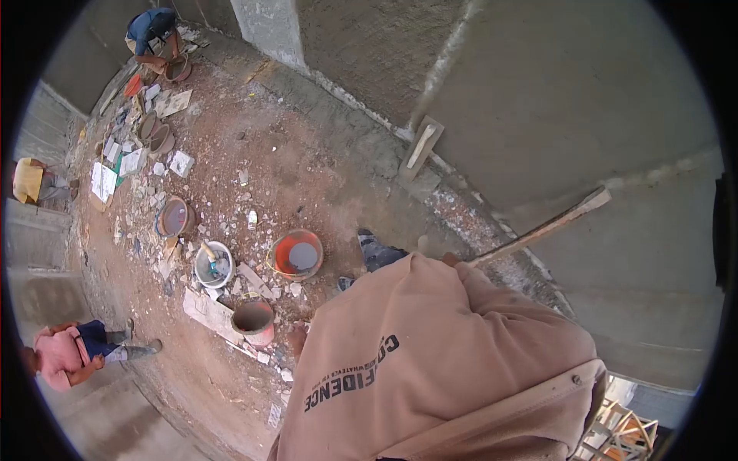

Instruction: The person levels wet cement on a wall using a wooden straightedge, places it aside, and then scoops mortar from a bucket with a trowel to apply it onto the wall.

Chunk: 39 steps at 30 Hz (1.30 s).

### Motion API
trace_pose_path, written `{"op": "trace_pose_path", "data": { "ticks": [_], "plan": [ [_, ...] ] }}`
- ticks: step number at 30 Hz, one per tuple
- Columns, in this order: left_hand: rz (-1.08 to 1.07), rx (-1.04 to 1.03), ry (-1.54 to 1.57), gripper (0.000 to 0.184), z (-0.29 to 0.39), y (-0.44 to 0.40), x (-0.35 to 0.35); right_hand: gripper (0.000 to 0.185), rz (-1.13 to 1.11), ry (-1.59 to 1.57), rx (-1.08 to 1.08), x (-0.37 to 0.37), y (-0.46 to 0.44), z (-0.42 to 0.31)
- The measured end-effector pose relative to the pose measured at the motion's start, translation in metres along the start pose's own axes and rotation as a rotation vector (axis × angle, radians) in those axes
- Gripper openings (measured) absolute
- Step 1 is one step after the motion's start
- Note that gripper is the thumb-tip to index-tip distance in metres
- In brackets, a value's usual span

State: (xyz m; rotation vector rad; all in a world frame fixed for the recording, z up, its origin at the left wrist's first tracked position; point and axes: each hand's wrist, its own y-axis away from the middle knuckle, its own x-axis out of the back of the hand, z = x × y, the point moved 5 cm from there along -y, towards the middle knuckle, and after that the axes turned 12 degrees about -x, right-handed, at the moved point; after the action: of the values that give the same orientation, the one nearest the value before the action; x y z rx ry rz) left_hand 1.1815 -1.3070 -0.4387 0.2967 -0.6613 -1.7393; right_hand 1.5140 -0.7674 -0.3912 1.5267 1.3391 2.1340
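Observation:
My right hand (450, 260) is mostly hidden by the brown sleeve; its fingers close round the near end of a long wooden strip (542, 227). The strip slants up to the right, its far end over the grey plastered wall (607, 100). My left hand (297, 339) shows only in part at the left edge of my shirt, low down, and its fingers are not clear. Near it stands a reddish bucket (254, 321). A plasterer's float (421, 147) with a wooden handle rests at the foot of the wall.
An orange bucket (296, 254) with grey liquid and a white bucket (214, 265) with a tool in it stand ahead. Rubble and boards (211, 315) litter the dirt floor. Co-workers are at the left (65, 353), far left (31, 182) and top (151, 34).

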Motion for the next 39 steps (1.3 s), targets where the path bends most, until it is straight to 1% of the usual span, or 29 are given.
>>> {"op": "trace_pose_path", "data": {
  "ticks": [4, 5, 6, 8, 9, 10, 13, 14, 16, 19, 22, 25, 26, 28, 29, 31, 32, 33, 34, 36, 37, 39],
  "plan": [
    [0.012, -0.072, 0.134, 0.009, 0.020, -0.043, 0.002, 0.036, 0.062, 0.127, 0.114, 0.030, -0.029, -0.023],
    [0.011, -0.095, 0.168, 0.007, 0.022, -0.053, 0.005, 0.036, 0.072, -0.046, 0.045, 0.040, -0.033, -0.024],
    [-0.009, -0.147, 0.188, 0.004, 0.014, -0.062, 0.013, 0.036, 0.075, -0.082, 0.050, 0.049, -0.029, -0.028],
    [0.082, -0.150, 0.171, 0.015, 0.025, -0.065, 0.010, 0.038, 0.079, -0.130, 0.057, 0.062, -0.025, -0.034],
    [0.096, -0.143, 0.167, 0.017, 0.033, -0.064, 0.003, 0.039, 0.081, -0.142, 0.059, 0.066, -0.025, -0.035],
    [0.111, -0.138, 0.164, 0.019, 0.040, -0.057, -0.002, 0.040, 0.071, -0.218, -0.022, 0.064, -0.026, -0.032],
    [0.021, -0.188, 0.094, 0.020, 0.086, -0.010, -0.029, 0.043, 0.059, -0.368, -0.258, 0.057, -0.024, -0.021],
    [-0.006, -0.185, 0.067, 0.018, 0.090, 0.001, -0.036, 0.044, 0.006, -0.290, -0.190, 0.057, -0.017, -0.023],
    [-0.073, -0.170, -0.053, 0.017, 0.076, 0.013, -0.048, 0.046, -0.098, -0.141, -0.056, 0.065, 0.005, -0.025],
    [-0.176, -0.130, -0.282, 0.019, 0.037, 0.018, -0.058, 0.044, -0.185, -0.374, -0.368, 0.019, -0.016, 0.010],
    [-0.254, -0.096, -0.475, 0.024, 0.010, 0.021, -0.067, 0.042, -0.137, -0.212, -0.213, 0.019, -0.013, 0.023],
    [-0.279, -0.103, -0.625, 0.031, -0.009, 0.011, -0.073, 0.048, -0.255, 0.114, 0.003, 0.019, -0.009, 0.026],
    [-0.275, -0.103, -0.673, 0.034, -0.012, 0.007, -0.073, 0.049, -0.280, 0.151, 0.044, 0.022, -0.012, 0.027],
    [-0.184, -0.115, -0.777, 0.039, -0.010, 0.000, -0.070, 0.049, -0.324, 0.081, 0.008, 0.026, -0.015, 0.035],
    [-0.087, -0.122, -0.847, 0.039, 0.017, 0.005, -0.071, 0.050, -0.348, 0.016, -0.047, 0.029, -0.018, 0.042],
    [0.104, -0.099, -0.723, 0.037, 0.007, -0.024, -0.059, 0.051, -0.375, -0.069, -0.118, 0.041, -0.033, 0.051],
    [0.158, -0.131, -0.651, 0.034, 0.008, -0.045, -0.055, 0.051, -0.394, -0.091, -0.138, 0.047, -0.044, 0.055],
    [0.200, -0.160, -0.578, 0.032, 0.008, -0.051, -0.057, 0.052, -0.410, -0.103, -0.157, 0.053, -0.056, 0.062],
    [0.242, -0.142, -0.557, 0.029, 0.021, -0.042, -0.065, 0.052, -0.427, -0.119, -0.166, 0.060, -0.068, 0.067],
    [0.313, -0.143, -0.527, 0.025, 0.081, -0.041, -0.084, 0.053, -0.458, -0.143, -0.192, 0.073, -0.098, 0.086],
    [0.365, -0.140, -0.520, 0.022, 0.092, -0.039, -0.094, 0.054, -0.466, -0.140, -0.200, 0.084, -0.114, 0.094],
    [0.347, -0.153, -0.370, 0.019, 0.076, -0.049, -0.114, 0.055, -0.475, -0.162, -0.218, 0.109, -0.146, 0.102]
  ]
}}
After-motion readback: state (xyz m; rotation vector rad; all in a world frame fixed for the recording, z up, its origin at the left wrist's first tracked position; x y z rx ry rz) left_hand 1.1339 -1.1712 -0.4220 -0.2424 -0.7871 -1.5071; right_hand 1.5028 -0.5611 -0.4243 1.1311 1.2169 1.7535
